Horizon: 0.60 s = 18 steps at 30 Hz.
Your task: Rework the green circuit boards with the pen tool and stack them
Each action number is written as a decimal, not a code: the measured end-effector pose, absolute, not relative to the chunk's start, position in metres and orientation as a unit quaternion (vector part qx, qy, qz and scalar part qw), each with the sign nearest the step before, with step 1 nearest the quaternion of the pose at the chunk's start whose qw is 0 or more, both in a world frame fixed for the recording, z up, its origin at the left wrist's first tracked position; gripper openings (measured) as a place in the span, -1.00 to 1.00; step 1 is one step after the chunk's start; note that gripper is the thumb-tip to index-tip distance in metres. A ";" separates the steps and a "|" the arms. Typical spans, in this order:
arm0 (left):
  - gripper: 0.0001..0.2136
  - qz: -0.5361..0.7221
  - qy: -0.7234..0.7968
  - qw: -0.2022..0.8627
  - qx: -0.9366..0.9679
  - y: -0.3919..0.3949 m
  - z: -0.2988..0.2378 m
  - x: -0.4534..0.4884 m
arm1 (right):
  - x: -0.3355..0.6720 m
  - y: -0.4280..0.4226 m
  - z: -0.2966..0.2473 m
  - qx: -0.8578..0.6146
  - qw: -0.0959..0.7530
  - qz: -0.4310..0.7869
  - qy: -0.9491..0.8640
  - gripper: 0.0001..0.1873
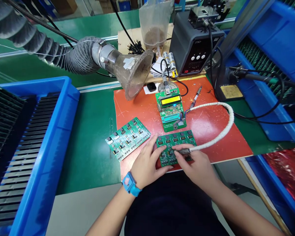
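A green circuit board panel [176, 141] lies on the red mat [206, 124] near the front edge. My left hand [147, 162] grips its left edge, fingers curled around it. My right hand [195, 164] pinches a small dark connector [184, 151] on the end of a white wrapped cable [218, 131] and presses it onto the panel. The cable loops back to a green programmer board [172, 109] with a lit yellow display. A second green panel [127, 138] lies to the left, half on the mat. A blue watch sits on my left wrist.
A grey fume hose with a clear funnel [132, 73] hangs over the mat's back left. A soldering station [194, 46] stands behind, with an iron holder [229, 88] to its right. Blue bins of black trays [27, 147] flank the left; more blue bins [272, 65] right.
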State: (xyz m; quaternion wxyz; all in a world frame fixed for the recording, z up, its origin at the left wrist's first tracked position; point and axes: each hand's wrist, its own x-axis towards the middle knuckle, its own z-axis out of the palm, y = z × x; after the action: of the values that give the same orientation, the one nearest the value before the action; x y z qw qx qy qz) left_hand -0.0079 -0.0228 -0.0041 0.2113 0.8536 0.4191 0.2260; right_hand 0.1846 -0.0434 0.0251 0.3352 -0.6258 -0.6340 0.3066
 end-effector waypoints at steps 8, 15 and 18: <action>-0.35 0.221 0.421 0.206 0.855 -0.026 -0.003 -0.006 | 0.188 -0.041 0.027 -0.616 0.327 0.337 -0.633 -0.87; -0.75 0.396 0.421 0.312 0.754 -0.056 0.071 -0.005 | 0.189 -0.037 0.030 -0.615 0.321 0.360 -0.624 -0.87; -0.61 0.325 0.431 0.286 0.791 -0.096 0.096 -0.015 | 0.190 -0.037 0.029 -0.625 0.310 0.356 -0.622 -0.85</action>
State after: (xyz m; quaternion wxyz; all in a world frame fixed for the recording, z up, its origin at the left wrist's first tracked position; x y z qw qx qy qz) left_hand -0.0147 -0.0958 0.0963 0.2859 0.7915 0.4314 0.3250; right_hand 0.1895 -0.0369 0.0294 0.3098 -0.6251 -0.6218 0.3558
